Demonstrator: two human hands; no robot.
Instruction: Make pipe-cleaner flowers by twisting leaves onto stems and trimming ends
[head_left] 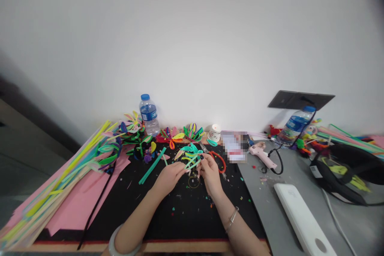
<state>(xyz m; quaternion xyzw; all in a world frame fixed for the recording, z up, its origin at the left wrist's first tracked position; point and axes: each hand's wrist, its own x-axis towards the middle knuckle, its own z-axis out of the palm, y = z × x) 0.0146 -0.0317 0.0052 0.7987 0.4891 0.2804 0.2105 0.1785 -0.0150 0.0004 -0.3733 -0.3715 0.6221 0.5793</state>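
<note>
My left hand (169,177) and my right hand (210,172) meet over the black mat (168,212). Both pinch a small flower made of teal and light green pipe-cleaner loops (191,155), held just above the mat. My left wrist wears a pale bangle (115,244) and my right wrist a thin silver bracelet (232,220). A bundle of green pipe cleaners (153,165) lies left of my left hand. Orange-handled scissors (220,160) lie just right of my right hand.
Long pipe cleaners on pink paper (69,184) fill the left. Finished colourful flowers (180,134) and a water bottle (149,115) line the wall. On the grey table: pink glue gun (262,155), white power bank (303,218), second bottle (295,127), black bag (345,168).
</note>
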